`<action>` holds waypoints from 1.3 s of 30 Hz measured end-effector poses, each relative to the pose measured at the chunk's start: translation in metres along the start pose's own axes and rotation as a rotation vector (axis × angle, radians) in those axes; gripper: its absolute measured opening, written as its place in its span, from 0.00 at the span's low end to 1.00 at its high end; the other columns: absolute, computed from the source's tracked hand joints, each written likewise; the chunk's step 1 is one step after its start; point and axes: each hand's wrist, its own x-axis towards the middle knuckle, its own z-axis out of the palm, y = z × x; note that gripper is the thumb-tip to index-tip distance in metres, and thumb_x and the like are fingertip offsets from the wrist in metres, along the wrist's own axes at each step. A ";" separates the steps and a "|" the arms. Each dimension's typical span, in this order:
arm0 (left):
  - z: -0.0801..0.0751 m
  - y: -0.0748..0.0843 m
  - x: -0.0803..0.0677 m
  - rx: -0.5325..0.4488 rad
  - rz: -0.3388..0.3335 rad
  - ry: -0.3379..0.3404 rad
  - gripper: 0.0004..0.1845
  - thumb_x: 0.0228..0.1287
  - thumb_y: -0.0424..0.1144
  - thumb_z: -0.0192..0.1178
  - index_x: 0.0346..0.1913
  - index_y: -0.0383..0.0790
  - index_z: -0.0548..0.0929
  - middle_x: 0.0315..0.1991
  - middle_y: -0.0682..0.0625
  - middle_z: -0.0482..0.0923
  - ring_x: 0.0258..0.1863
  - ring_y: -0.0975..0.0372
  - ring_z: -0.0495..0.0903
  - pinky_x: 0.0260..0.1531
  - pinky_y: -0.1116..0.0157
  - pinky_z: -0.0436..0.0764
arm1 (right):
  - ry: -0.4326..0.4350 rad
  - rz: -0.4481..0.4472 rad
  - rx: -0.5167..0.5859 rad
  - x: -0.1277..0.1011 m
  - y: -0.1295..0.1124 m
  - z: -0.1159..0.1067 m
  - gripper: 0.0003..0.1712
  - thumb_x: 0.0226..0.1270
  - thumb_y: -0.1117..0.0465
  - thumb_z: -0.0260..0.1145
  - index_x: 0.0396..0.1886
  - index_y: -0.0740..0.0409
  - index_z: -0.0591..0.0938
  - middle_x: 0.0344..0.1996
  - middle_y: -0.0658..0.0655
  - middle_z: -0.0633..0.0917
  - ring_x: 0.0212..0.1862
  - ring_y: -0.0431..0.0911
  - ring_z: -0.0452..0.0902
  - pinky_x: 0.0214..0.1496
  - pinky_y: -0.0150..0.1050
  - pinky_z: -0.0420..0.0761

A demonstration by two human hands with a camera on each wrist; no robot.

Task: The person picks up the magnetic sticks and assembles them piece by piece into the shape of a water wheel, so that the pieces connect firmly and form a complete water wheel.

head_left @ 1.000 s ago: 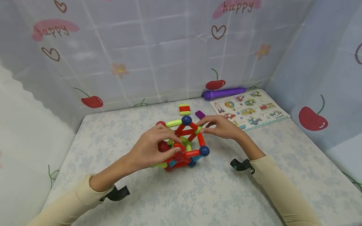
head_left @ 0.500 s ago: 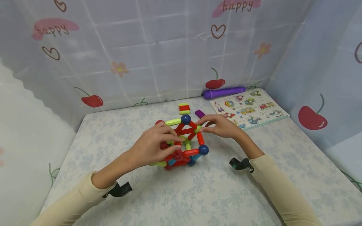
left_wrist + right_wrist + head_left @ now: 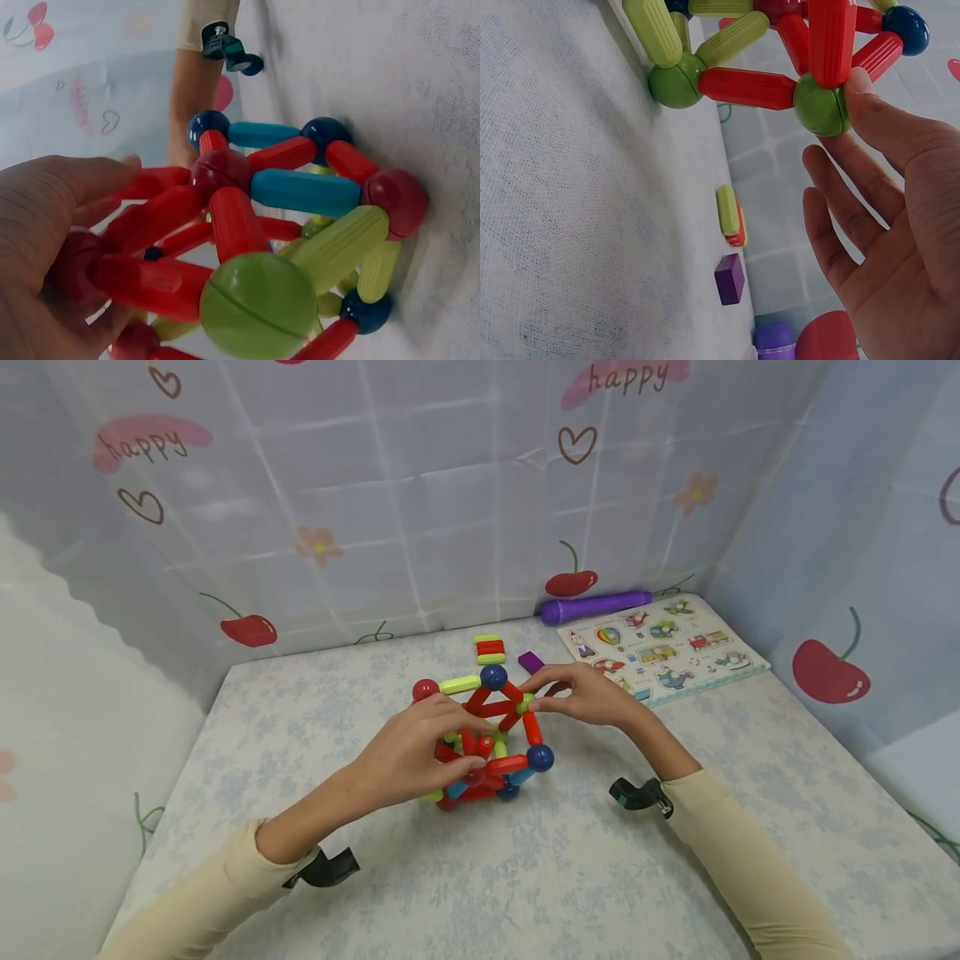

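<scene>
On the table (image 3: pixel 525 877), centre: magnetic rod-and-ball structure (image 3: pixel 487 739), standing between both hands.
Structure state: a closed frame of red, green and blue rods joined at ball nodes; the base rests flat on the table. The upper half looks complete. The side nearest the left hand appears unfinished.
Left hand (image 3: pixel 412 756): fingers curled around a red rod (image 3: pixel 142 281) at the near-left face of the structure. The left wrist view shows this rod held against a red ball, with other red rods beside it.
Right hand (image 3: pixel 592 693): fingers relaxed and spread; one fingertip (image 3: pixel 862 82) presses a green ball node (image 3: pixel 821 105) at the structure's right upper corner. It grips nothing.
Progress, judged: most of the frame is assembled. The held rod is not yet clearly seated; whether it is magnetically joined at both ends cannot be told.
Spare parts: a short stack of green and red rods (image 3: pixel 490 649) and a purple block (image 3: pixel 531 662) lie behind the structure, apart from it.
Other items: a picture puzzle board (image 3: pixel 663 647) and a purple cylinder (image 3: pixel 596 606), behind and right of the structure.
Open room: bare table in front and left of the structure.
Edges: curtain walls (image 3: pixel 337 510) close the table behind, left and right of the structure.
</scene>
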 end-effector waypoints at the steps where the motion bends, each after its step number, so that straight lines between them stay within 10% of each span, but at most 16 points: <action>1: -0.002 -0.002 -0.003 -0.018 -0.002 0.011 0.23 0.61 0.44 0.82 0.59 0.48 0.91 0.53 0.55 0.90 0.55 0.62 0.82 0.48 0.57 0.88 | -0.001 0.001 -0.002 0.000 0.000 0.000 0.18 0.72 0.61 0.77 0.59 0.55 0.90 0.55 0.53 0.91 0.60 0.53 0.83 0.65 0.56 0.83; 9: -0.017 -0.020 -0.036 -0.181 -0.015 0.177 0.24 0.56 0.38 0.84 0.57 0.47 0.91 0.49 0.56 0.90 0.51 0.62 0.81 0.43 0.55 0.88 | -0.019 0.008 -0.005 -0.002 -0.002 -0.002 0.18 0.72 0.60 0.77 0.59 0.56 0.90 0.54 0.53 0.90 0.60 0.60 0.82 0.64 0.58 0.82; 19: -0.012 -0.029 -0.051 -0.221 -0.071 0.219 0.23 0.59 0.37 0.82 0.59 0.47 0.92 0.50 0.58 0.90 0.50 0.63 0.80 0.44 0.56 0.86 | -0.037 0.025 -0.032 0.005 0.002 -0.008 0.18 0.78 0.58 0.71 0.63 0.56 0.88 0.58 0.54 0.89 0.61 0.55 0.83 0.65 0.57 0.81; 24: -0.013 -0.029 -0.050 -0.240 -0.060 0.234 0.23 0.57 0.37 0.83 0.57 0.45 0.92 0.45 0.58 0.89 0.46 0.59 0.82 0.44 0.61 0.84 | 0.006 0.019 -0.176 0.036 0.008 -0.012 0.17 0.79 0.59 0.70 0.62 0.59 0.88 0.56 0.57 0.90 0.55 0.52 0.84 0.59 0.52 0.84; 31: -0.015 -0.028 -0.046 -0.241 -0.094 0.240 0.20 0.58 0.40 0.83 0.54 0.47 0.93 0.42 0.60 0.88 0.44 0.57 0.82 0.43 0.62 0.83 | -0.168 0.031 -0.442 0.100 0.013 -0.013 0.19 0.78 0.64 0.70 0.64 0.64 0.86 0.61 0.65 0.87 0.60 0.62 0.83 0.63 0.57 0.83; 39: -0.015 -0.028 -0.049 -0.248 -0.094 0.241 0.20 0.58 0.40 0.83 0.55 0.46 0.93 0.43 0.58 0.89 0.42 0.56 0.82 0.42 0.62 0.82 | -0.178 0.039 -0.502 0.118 0.037 -0.005 0.13 0.77 0.65 0.70 0.56 0.62 0.91 0.51 0.61 0.91 0.51 0.57 0.85 0.57 0.53 0.85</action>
